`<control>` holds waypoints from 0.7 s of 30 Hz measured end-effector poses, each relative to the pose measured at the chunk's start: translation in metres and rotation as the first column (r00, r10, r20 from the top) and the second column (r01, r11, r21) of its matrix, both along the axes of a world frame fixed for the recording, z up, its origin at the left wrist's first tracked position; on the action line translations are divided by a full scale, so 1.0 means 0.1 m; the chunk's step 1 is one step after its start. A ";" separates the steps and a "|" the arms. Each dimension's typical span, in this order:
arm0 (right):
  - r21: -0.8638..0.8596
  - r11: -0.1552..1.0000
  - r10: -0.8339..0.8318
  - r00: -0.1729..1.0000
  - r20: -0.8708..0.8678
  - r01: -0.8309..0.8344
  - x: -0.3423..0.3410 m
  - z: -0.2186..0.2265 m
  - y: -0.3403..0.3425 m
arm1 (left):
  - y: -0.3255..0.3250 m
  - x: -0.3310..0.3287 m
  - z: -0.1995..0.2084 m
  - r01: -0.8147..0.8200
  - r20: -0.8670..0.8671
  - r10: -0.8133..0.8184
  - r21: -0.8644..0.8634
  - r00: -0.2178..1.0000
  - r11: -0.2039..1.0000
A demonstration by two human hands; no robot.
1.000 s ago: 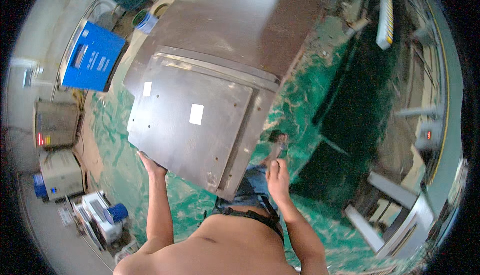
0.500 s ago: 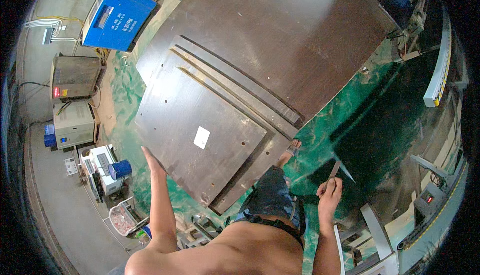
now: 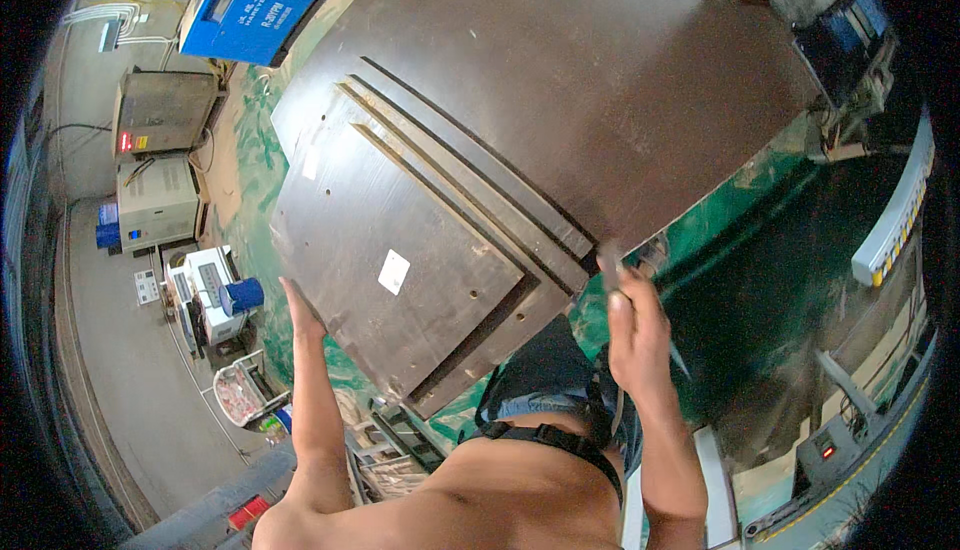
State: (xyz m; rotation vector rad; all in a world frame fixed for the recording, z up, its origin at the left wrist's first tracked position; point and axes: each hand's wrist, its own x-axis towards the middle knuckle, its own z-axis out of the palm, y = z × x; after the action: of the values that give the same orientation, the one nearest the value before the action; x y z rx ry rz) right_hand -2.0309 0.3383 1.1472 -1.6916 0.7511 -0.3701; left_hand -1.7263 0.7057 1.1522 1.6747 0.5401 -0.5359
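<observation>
In my right hand (image 3: pixel 638 330) is a thin, flat, grey-brown strip (image 3: pixel 610 268), gripped by its lower end. Its tip reaches the right corner of a stack of dark brown panels; whether it touches them I cannot tell. The smaller top panel (image 3: pixel 370 220) has several round holes and a white label (image 3: pixel 394 272). Its long far edge steps down over other layers to a large brown panel (image 3: pixel 560 80) beneath. My left hand (image 3: pixel 302 310) is stretched out at the top panel's left edge, fingers straight; contact there is unclear.
A blue machine box (image 3: pixel 260 5) stands at the far left, with grey cabinets (image 3: pixel 160 205) nearer. A blue cup (image 3: pixel 241 296) sits on white equipment beside a basket (image 3: pixel 240 395). Machine frames (image 3: pixel 840 440) line the right side. The floor (image 3: pixel 700 210) is green and dusty.
My right hand has moved up and left with the strip, from beside my leg to the panels' right corner. My left hand stays by the left edge. The view has shifted slightly.
</observation>
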 end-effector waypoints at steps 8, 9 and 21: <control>0.056 0.930 0.347 0.919 0.187 -0.363 0.84 -0.48 -0.24 | 0.05 -0.05 -0.02 -0.035 -0.060 0.041 0.110 0.997 0.993; 0.013 0.927 0.367 0.915 0.167 -0.374 0.86 -0.46 -0.23 | -0.03 -0.10 -0.01 -0.067 -0.047 0.077 0.189 0.996 0.980; 0.266 0.818 0.470 0.860 0.199 -0.509 0.95 -0.37 -0.34 | -0.17 -0.15 -0.03 -0.202 0.053 0.194 0.300 0.979 0.932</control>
State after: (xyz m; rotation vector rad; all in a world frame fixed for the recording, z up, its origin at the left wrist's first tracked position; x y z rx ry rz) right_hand -1.9356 0.3047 1.1097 -1.4772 0.2379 0.0117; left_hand -1.7410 0.6891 1.1488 1.8881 0.7975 -0.2950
